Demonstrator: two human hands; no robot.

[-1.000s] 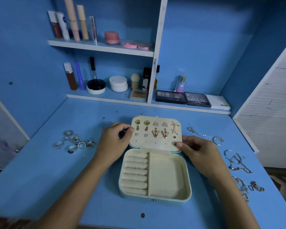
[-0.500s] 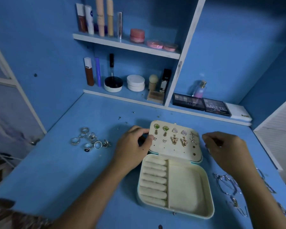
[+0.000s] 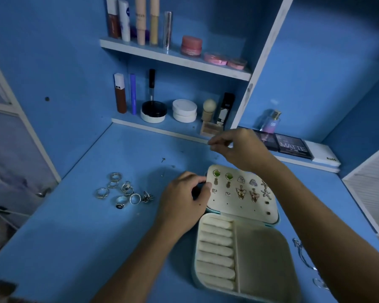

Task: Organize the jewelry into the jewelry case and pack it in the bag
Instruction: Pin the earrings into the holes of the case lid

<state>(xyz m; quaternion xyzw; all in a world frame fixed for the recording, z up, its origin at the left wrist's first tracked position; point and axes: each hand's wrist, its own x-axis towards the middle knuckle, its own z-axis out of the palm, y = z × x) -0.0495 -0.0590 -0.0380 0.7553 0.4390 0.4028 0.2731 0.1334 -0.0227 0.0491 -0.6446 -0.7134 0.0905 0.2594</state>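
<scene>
Jewelry case (image 3: 245,243) lay open near the worktop's front right. My left hand (image 3: 184,202) pinched the lid's left edge; right hand (image 3: 234,147) hovered above, fingertips pinched, contents too small to tell. Judged: steady lid, seat piece in an empty hole.

The dark eyeshadow palette (image 3: 293,147) on the low ledge reads "MATTE".

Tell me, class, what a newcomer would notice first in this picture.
The open cream case near the middle of the blue desk, its lid panel studded with earrings, catches the eye first. The left hand grips the lid's left edge while the right hand hovers above, fingers pinched together. To the left lies a cluster of rings.
</scene>
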